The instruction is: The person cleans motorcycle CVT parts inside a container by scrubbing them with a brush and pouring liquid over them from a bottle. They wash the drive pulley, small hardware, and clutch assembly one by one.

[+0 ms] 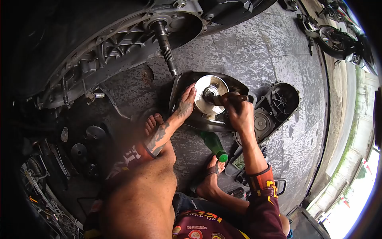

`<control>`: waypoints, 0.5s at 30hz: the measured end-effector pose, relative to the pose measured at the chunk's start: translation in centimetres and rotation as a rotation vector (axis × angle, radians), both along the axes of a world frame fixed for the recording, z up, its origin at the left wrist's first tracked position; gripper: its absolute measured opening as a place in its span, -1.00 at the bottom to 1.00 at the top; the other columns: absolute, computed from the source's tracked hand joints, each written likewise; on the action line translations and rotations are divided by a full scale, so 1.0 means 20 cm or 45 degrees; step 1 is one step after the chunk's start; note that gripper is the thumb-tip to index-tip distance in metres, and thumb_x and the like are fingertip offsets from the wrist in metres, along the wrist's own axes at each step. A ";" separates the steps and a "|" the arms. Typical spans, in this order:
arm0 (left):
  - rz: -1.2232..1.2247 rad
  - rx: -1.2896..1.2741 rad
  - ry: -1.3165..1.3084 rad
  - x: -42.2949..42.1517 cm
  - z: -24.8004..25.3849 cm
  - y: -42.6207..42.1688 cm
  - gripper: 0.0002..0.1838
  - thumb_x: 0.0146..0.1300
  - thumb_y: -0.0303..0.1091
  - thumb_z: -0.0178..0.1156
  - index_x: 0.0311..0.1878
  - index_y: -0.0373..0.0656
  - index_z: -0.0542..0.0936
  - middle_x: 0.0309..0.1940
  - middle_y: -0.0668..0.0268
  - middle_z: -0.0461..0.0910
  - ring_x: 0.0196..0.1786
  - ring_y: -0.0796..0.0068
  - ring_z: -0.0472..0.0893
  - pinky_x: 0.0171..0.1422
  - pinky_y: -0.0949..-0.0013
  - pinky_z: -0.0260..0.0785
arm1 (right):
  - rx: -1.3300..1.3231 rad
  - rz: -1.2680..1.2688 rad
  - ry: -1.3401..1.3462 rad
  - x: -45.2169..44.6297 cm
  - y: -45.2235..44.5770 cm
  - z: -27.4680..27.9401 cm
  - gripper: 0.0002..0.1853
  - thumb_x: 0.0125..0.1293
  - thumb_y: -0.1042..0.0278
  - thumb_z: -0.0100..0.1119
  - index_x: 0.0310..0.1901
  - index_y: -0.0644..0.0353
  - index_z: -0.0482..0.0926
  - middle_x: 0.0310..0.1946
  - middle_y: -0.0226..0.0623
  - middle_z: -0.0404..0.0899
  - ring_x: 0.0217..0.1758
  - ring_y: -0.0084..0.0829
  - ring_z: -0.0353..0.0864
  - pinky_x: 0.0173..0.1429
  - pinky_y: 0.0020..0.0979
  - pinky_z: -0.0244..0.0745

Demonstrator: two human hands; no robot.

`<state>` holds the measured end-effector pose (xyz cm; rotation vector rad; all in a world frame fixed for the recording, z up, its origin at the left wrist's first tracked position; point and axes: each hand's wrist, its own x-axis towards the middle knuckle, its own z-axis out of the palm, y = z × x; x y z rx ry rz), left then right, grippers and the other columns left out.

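My left hand [186,104] grips the left edge of a shiny round metal disc [219,82], which has a hub at its centre. My right hand [241,116] is closed around the dark handle of a brush [230,98]. The brush's head rests at the disc's hub, where its tip is partly hidden. Under the disc lies a wide black pan [235,83] on the floor. A green bottle [214,144] stretches from the pan's near edge towards my foot.
A scooter's opened engine case [113,49] fills the upper left, its splined shaft [164,44] sticking out towards the pan. On the right lies a removed case cover [296,95]. Loose metal parts [78,150] sit at the left; a motorcycle [332,40] stands at the far right.
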<state>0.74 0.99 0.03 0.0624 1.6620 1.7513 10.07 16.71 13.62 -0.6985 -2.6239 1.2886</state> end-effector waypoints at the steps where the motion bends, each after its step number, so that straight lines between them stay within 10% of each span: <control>1: 0.006 -0.004 -0.005 0.00 -0.02 -0.01 -0.44 0.58 0.00 -0.10 0.40 -0.24 0.38 0.33 0.18 0.41 0.38 0.38 0.35 0.47 0.36 0.15 | 0.008 -0.079 -0.043 -0.02 0.02 0.01 -0.86 0.32 0.40 0.22 -0.20 0.28 0.68 -0.35 0.05 0.68 -0.25 -0.03 0.73 -0.21 -0.22 0.57; 13: 0.006 0.023 0.077 0.00 -0.02 0.00 -0.48 0.58 -0.06 -0.10 0.36 -0.27 0.41 0.30 0.14 0.44 0.35 0.31 0.40 0.46 0.31 0.18 | 0.176 -0.412 -0.256 0.05 0.23 -0.04 -0.79 0.36 0.36 0.20 -0.08 0.27 0.68 -0.36 -0.09 0.74 -0.37 -0.25 0.76 -0.21 -0.32 0.60; 15: 0.037 0.077 0.038 0.00 -0.02 0.01 -0.49 0.59 -0.07 -0.10 0.35 -0.27 0.42 0.29 0.15 0.45 0.34 0.32 0.41 0.45 0.31 0.18 | 0.371 -0.242 -0.063 0.08 0.19 -0.22 -0.79 0.36 0.40 0.16 -0.06 0.26 0.66 -0.34 0.03 0.71 -0.31 -0.04 0.75 -0.19 -0.22 0.59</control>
